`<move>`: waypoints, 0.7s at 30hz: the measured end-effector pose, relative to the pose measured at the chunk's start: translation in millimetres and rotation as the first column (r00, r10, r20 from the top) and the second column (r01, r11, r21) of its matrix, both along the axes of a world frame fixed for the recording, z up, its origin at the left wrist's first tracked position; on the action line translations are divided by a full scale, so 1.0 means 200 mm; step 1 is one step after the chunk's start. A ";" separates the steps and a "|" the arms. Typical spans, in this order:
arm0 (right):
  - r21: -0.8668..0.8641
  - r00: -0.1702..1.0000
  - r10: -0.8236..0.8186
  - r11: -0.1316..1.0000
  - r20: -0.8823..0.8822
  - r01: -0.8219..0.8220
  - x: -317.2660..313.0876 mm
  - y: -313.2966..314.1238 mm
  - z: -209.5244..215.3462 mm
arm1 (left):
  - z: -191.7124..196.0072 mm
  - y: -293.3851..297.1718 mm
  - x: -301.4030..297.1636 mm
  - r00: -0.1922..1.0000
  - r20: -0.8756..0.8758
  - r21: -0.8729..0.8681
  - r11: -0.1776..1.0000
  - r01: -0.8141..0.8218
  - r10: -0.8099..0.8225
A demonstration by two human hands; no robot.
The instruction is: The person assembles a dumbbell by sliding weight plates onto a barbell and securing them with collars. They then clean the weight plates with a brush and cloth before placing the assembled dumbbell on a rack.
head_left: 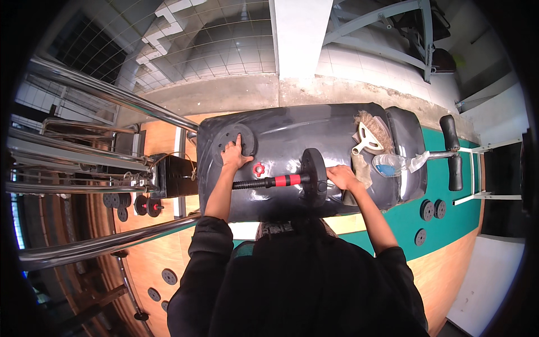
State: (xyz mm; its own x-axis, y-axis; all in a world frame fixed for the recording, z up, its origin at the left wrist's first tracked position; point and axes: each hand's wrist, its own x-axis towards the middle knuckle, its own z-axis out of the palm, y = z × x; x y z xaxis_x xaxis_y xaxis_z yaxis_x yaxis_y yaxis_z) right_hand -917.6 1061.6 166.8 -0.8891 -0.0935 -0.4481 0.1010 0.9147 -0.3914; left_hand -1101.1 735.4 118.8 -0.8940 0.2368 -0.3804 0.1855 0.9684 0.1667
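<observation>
A dumbbell bar (269, 182) with a red and black grip lies across a black padded bench (292, 135). A black weight plate (314, 174) sits on the bar's right end, and my right hand (341, 176) rests against its outer side, gripping that end. My left hand (234, 154) lies flat on a loose black weight plate (231, 140) at the bench's left end. A small red collar nut (259, 168) lies on the bench between that plate and the bar.
A brush (370, 135), a cloth and a clear spray bottle (393, 164) lie on the bench's right part. Chrome machine rails (112, 95) run on the left. Several spare plates (429, 210) lie on the green and wood floor.
</observation>
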 end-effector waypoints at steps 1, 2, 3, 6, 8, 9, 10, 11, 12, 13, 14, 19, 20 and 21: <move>0.003 1.000 0.007 1.000 0.001 -0.007 0.00 0.01 0.00 | 0.02 -0.04 -0.02 1.000 0.006 0.067 0.998 0.010 -0.010; 0.000 1.000 0.016 1.000 0.002 -0.016 0.01 0.00 -0.01 | 0.04 -0.11 -0.03 1.000 0.012 0.128 0.992 0.017 -0.019; 0.000 1.000 0.007 1.000 0.011 -0.007 0.01 0.00 -0.01 | 0.07 -0.18 -0.05 0.999 -0.003 0.231 0.972 0.035 -0.035; -0.014 1.000 0.001 1.000 -0.013 -0.001 0.00 0.01 -0.03 | 0.10 -0.43 -0.08 0.982 0.186 0.672 0.734 -0.098 -0.039; -0.021 0.997 -0.002 1.000 -0.072 0.001 0.02 0.01 -0.05 | 0.16 -0.56 0.01 0.938 0.336 0.771 0.548 -0.326 0.086; -0.018 0.997 0.006 1.000 -0.073 -0.007 0.02 0.03 -0.05 | 0.16 -0.63 0.06 0.918 0.377 0.787 0.480 -0.387 0.121; -0.015 0.997 0.015 1.000 -0.075 -0.016 0.01 0.04 -0.06 | 0.16 -0.69 0.13 0.895 0.419 0.798 0.408 -0.444 0.153; -0.013 0.997 0.032 0.999 -0.074 -0.033 0.01 0.03 -0.07 | 0.14 -0.77 0.21 0.869 0.442 0.791 0.359 -0.495 0.224; -0.007 0.998 0.023 1.000 -0.058 -0.023 0.00 0.01 -0.05 | 0.13 -0.83 0.29 0.834 0.470 0.782 0.301 -0.545 0.290; 0.000 0.999 0.014 1.000 -0.042 -0.014 0.00 0.00 -0.02 | 0.10 -0.86 0.37 0.790 0.489 0.758 0.269 -0.595 0.369; 0.009 1.000 0.010 1.000 -0.023 -0.010 0.00 -0.01 0.01 | 0.11 -0.84 0.46 0.737 0.507 0.731 0.229 -0.642 0.447; 0.084 0.999 0.038 0.996 -0.032 -0.035 0.00 -0.05 0.02 | 0.11 -0.66 0.76 0.636 0.621 0.737 -0.065 -0.673 0.458; 0.083 0.998 0.043 0.996 -0.048 -0.039 0.00 -0.05 0.02 | 0.09 -0.61 0.80 0.615 0.636 0.736 -0.129 -0.664 0.467; 0.083 0.997 0.048 0.996 -0.064 -0.043 0.01 -0.04 0.02 | 0.08 -0.57 0.81 0.616 0.633 0.746 -0.155 -0.648 0.468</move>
